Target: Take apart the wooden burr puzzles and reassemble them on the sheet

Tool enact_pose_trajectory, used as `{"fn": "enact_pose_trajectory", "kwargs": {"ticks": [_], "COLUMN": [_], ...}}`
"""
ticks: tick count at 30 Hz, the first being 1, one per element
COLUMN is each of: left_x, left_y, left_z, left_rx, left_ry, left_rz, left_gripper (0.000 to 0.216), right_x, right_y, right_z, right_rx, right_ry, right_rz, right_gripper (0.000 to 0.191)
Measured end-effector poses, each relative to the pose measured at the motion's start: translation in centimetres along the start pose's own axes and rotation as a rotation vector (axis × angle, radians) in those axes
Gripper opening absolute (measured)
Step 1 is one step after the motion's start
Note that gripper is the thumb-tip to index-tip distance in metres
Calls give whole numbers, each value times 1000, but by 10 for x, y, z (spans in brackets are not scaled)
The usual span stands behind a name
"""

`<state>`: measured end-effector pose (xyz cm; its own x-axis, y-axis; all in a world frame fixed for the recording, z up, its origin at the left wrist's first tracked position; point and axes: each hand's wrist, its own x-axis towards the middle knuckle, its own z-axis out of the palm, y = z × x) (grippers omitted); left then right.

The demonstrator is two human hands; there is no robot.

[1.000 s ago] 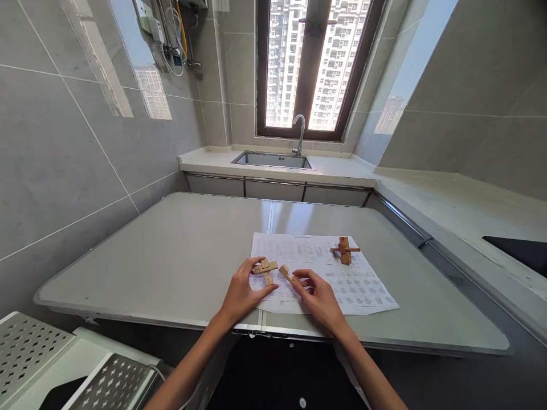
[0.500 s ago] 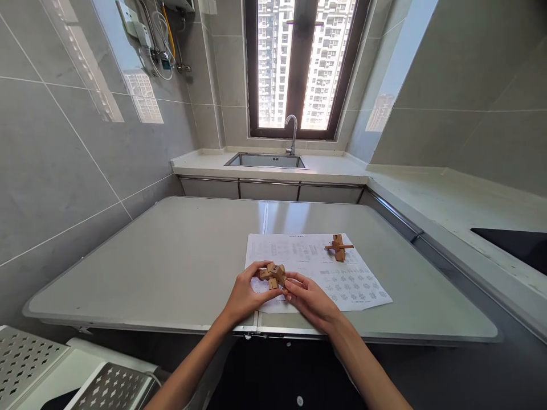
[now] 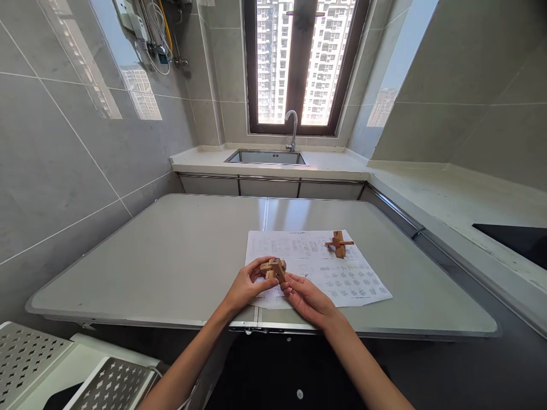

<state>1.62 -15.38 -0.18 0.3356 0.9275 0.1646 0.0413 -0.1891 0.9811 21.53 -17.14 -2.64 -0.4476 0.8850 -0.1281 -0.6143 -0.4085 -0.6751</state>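
Note:
A wooden burr puzzle (image 3: 274, 267), made of interlocking notched blocks, is held over the near left part of a printed sheet (image 3: 299, 256). My left hand (image 3: 247, 287) grips it from the left, thumb along its near side and fingers behind. From the right, my right hand (image 3: 306, 297) pinches its lower right edge between thumb and fingertips. What the fingertips cover is hidden. Farther back on the sheet's right side lies a second wooden piece, a cross-shaped puzzle assembly (image 3: 339, 244), touched by neither hand.
The sheet lies on a pale folding table (image 3: 171, 250) with a seam down its middle. Behind it are a counter with a sink (image 3: 265, 157) and a tap (image 3: 292, 131). Perforated white metal panels (image 3: 115, 384) stand low at the left. Another counter (image 3: 461, 188) runs along the right.
Both hands have turned the burr puzzle, so its numbered block now faces differently and stands more upright. The cross-shaped assembly stays where it was on the sheet. The view has tilted slightly.

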Motion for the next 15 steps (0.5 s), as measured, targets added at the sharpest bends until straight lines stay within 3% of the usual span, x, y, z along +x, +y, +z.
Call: {"fn": "enact_pose_trajectory", "kwargs": {"ticks": [15], "left_x": [-1], "left_y": [-1], "left_z": [1], "left_rx": [-19], "left_ry": [-37], "left_rz": [24], "left_gripper": [65], "right_x": [0], "right_y": [2], "right_z": [1], "right_rx": [11], "right_ry": [33], "right_rz": [-4], "right_gripper": [23]}}
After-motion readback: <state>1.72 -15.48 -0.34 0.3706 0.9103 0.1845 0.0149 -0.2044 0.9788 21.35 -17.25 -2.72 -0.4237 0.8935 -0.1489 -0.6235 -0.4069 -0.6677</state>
